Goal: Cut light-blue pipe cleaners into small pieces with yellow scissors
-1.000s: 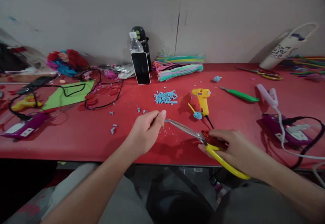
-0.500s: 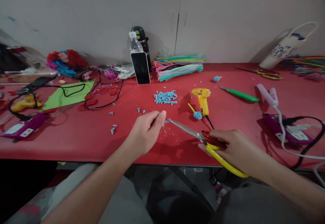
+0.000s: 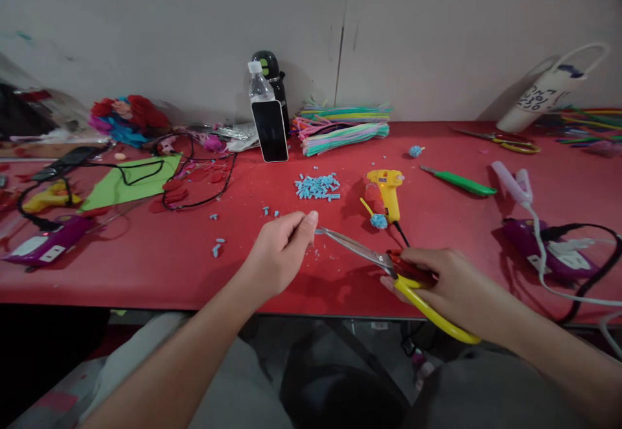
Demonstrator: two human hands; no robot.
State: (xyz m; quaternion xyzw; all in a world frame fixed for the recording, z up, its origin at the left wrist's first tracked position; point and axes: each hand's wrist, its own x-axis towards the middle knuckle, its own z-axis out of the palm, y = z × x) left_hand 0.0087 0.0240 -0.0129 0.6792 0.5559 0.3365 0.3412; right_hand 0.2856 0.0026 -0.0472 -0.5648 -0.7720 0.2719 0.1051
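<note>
My left hand is closed in a pinch, thumb against forefinger, with a short light-blue piece of pipe cleaner sticking out at the fingertips. My right hand grips scissors with red and yellow handles. Their blade tips point left and meet the blue piece, or lie very close to it. Just behind my hands lies a heap of short blue pipe-cleaner cuttings. A yellow glue gun rests to its right, and a fuzzy blue ball on a yellow stem lies against it.
A phone leans on bottles near the wall, beside bundled pipe cleaners. On the right are a green-handled knife, another pair of scissors and a purple power strip. Cables and green paper lie left.
The yellow scissor handle has swung slightly down and to the right, widening the handles a little. My left hand keeps its pinch in nearly the same place.
</note>
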